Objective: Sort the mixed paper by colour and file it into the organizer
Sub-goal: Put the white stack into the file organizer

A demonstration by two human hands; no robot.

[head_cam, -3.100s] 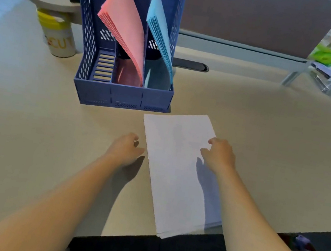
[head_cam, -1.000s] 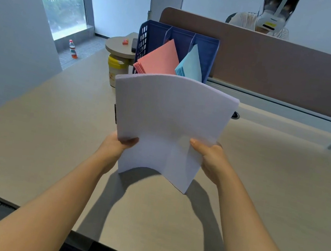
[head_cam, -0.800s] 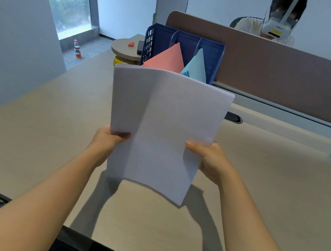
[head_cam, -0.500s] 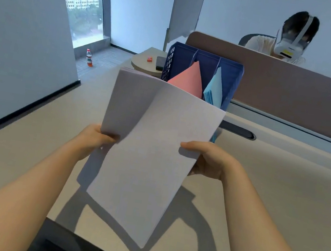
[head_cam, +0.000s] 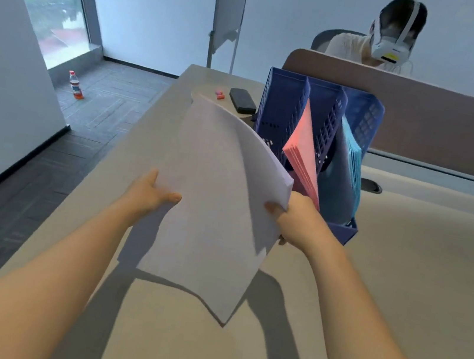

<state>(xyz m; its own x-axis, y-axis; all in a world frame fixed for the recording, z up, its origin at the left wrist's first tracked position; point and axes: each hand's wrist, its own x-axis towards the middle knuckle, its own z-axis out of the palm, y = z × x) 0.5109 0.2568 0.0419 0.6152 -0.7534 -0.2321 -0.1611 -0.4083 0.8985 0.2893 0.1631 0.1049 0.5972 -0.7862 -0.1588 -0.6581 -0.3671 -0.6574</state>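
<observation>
I hold a stack of white paper (head_cam: 212,206) tilted in the air above the desk. My left hand (head_cam: 149,196) grips its left edge, thumb on the front. My right hand (head_cam: 297,220) grips the right edge, thumb on top. The stack's upper part curves toward the blue three-slot organizer (head_cam: 281,108) just behind it. Pink paper (head_cam: 304,149) leans in the middle slot and light blue paper (head_cam: 348,163) in the right slot. The left slot's lower part is hidden by the white stack.
The beige desk (head_cam: 397,297) stretches right and toward me. A black phone (head_cam: 242,99) and a small pink object (head_cam: 219,94) lie on a round stand behind the paper. A brown divider (head_cam: 455,127) with a seated person (head_cam: 385,41) stands beyond. A bottle (head_cam: 76,85) stands on the floor.
The white stack was lifted off the desk by both hands and raised upright. Over the last second it has tilted and moved toward the organizer, and my view has swung left.
</observation>
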